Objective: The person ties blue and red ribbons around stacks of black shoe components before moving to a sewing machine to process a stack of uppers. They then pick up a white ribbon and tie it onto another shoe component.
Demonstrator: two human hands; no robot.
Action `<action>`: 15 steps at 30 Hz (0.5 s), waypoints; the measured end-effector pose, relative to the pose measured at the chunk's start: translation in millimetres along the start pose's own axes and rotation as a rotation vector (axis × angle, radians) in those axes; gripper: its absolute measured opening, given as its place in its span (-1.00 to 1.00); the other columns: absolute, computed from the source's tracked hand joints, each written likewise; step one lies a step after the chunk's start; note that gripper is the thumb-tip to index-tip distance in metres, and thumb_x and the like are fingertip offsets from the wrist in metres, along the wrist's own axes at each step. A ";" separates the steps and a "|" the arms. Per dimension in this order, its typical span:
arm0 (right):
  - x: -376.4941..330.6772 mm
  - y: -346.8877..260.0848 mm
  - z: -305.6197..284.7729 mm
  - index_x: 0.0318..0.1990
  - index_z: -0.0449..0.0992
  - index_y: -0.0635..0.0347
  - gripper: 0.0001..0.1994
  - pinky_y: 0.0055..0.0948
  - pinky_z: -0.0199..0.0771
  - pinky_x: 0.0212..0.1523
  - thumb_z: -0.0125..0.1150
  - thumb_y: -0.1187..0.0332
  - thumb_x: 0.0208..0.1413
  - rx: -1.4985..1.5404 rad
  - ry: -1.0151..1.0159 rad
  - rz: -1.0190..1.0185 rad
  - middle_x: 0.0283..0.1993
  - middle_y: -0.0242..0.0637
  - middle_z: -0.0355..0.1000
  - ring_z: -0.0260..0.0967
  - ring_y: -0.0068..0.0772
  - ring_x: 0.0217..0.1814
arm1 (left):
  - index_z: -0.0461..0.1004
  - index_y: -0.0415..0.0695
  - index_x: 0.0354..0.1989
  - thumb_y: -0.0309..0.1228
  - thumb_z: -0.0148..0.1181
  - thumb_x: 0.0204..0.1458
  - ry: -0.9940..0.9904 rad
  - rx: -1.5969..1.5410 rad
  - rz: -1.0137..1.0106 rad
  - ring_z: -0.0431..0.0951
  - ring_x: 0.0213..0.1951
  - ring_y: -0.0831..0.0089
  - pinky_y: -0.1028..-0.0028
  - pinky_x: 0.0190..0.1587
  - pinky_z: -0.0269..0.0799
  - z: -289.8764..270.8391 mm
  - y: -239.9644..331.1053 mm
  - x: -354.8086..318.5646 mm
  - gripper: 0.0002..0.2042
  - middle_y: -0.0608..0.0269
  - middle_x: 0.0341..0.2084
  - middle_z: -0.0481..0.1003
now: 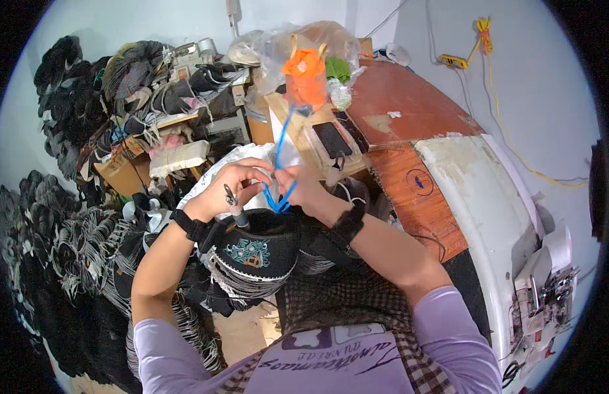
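Observation:
A bright blue plastic strip point(283, 139) runs between my two hands, its lower part looped just above a black embroidered piece. My left hand point(233, 187) pinches the strip's left side with thumb and forefinger. A slim metal tool with a grey shaft point(238, 215) sticks out below its palm; its kind I cannot tell. Closed fingers of my right hand point(300, 187) grip the strip on the other side, and its long end stands up past them. Under both hands lies the stack of black fabric pieces point(265, 236), with teal embroidery and pale fringe on the front.
Heaps of black fringed pieces point(81, 249) fill the left side. Ahead, an orange bag point(306, 79) and a dark phone-like slab point(332, 139) rest on a wooden surface. At right are a red-brown board point(409, 98) and a white sewing-machine-like body point(478, 190).

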State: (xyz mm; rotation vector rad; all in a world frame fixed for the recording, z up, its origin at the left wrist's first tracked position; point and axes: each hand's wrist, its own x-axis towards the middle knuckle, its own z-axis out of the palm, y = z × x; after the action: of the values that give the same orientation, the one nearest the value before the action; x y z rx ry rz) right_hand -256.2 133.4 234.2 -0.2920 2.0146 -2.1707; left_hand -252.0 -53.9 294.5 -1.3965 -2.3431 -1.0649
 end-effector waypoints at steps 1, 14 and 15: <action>6.4 15.8 -5.4 -0.50 0.45 0.23 -0.87 -0.44 0.27 -0.54 0.09 0.38 0.00 0.013 0.006 0.002 -0.63 -0.29 0.34 0.29 -0.52 -0.59 | 0.51 -0.17 -0.40 -0.63 0.18 -0.17 -0.014 0.000 -0.002 0.51 -0.42 0.35 0.45 -0.44 0.39 0.8 5.2 1.5 -0.86 0.17 -0.17 0.48; -23.0 -20.9 -3.8 -0.36 0.55 0.31 -0.77 -0.61 0.26 -0.46 0.20 0.28 -0.01 -0.071 -0.190 0.116 -0.50 -0.38 0.42 0.31 -0.64 -0.47 | 0.49 -0.25 -0.44 -0.43 0.19 -0.03 -0.442 -0.344 -0.549 0.39 -0.52 0.65 0.60 -0.45 0.28 -15.3 7.4 0.0 -0.87 0.39 -0.62 0.44; -23.5 -21.4 -5.4 -0.36 0.55 0.31 -0.77 -0.61 0.26 -0.46 0.20 0.28 -0.01 -0.069 -0.191 0.116 -0.50 -0.38 0.42 0.31 -0.64 -0.47 | 0.50 -0.26 -0.45 -0.44 0.20 -0.05 -0.556 -0.433 -0.519 0.37 -0.54 0.65 0.61 -0.46 0.26 -19.4 10.3 1.3 -0.88 0.41 -0.64 0.44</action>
State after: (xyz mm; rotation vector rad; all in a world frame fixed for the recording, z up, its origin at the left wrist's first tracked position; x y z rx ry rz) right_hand -234.6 146.2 254.4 -0.3670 1.9525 -1.9290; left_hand -247.5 -63.1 314.0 -1.3830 -3.1392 -1.5591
